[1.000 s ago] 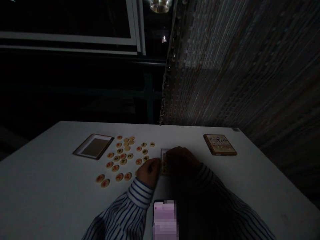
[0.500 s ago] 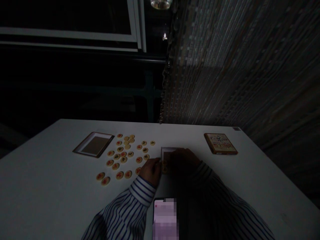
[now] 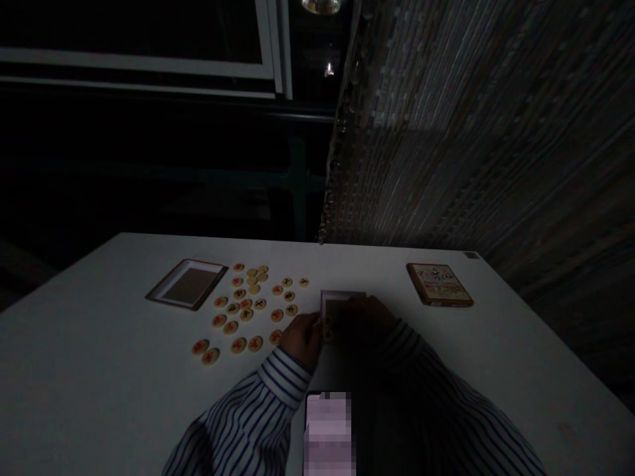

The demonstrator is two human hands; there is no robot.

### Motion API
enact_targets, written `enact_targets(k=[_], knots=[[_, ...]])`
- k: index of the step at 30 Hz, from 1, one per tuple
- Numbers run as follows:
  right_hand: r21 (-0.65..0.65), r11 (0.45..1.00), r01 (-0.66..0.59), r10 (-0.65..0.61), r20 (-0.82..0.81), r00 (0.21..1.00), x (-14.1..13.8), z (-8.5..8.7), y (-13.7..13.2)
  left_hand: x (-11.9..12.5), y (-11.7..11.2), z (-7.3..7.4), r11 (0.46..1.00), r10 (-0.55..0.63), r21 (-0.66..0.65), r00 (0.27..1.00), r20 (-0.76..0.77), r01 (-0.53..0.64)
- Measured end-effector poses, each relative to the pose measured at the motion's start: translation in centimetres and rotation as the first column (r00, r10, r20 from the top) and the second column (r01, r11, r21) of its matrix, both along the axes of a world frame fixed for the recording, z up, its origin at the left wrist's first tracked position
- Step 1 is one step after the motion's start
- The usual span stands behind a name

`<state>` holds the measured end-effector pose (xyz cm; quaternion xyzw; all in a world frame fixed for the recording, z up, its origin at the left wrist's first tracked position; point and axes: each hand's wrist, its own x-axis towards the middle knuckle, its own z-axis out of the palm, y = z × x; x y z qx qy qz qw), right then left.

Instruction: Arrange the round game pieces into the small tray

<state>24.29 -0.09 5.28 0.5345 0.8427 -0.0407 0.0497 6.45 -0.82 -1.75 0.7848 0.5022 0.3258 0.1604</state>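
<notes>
My left hand [image 3: 301, 340] is closed at the left wall of a small shallow box [image 3: 343, 293], its thumb and fingers pressed together at that edge. Over the right part of the same box lies my right hand [image 3: 370, 317], deep in shadow. Its fingers are too dark to make out, as is anything under them. A few round xiangqi pieces [image 3: 328, 332] show inside the box along its left side. Left of my left hand, several pale wooden xiangqi pieces [image 3: 247, 314] with red or black characters are scattered on the white table [image 3: 124, 390]; some at the back show blank faces.
An open box half [image 3: 184, 285] with a brown inside lies at the back left. A closed box with a printed lid [image 3: 439, 284] sits at the back right. Close to me lies a phone [image 3: 328, 436], its screen blurred out. A string curtain [image 3: 407, 132] hangs behind the table.
The view has shifted very slightly. Both hands stay at the small box, and the scattered pieces keep their places.
</notes>
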Motion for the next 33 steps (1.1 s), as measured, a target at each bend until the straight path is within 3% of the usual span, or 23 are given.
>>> enact_targets(k=[33], knots=[[-0.021, 0.998, -0.066, 0.065, -0.023, 0.998, 0.03, 0.55, -0.37, 0.22, -0.35, 0.26, 1.000, 0.005, -0.010, 0.999, 0.032, -0.005]])
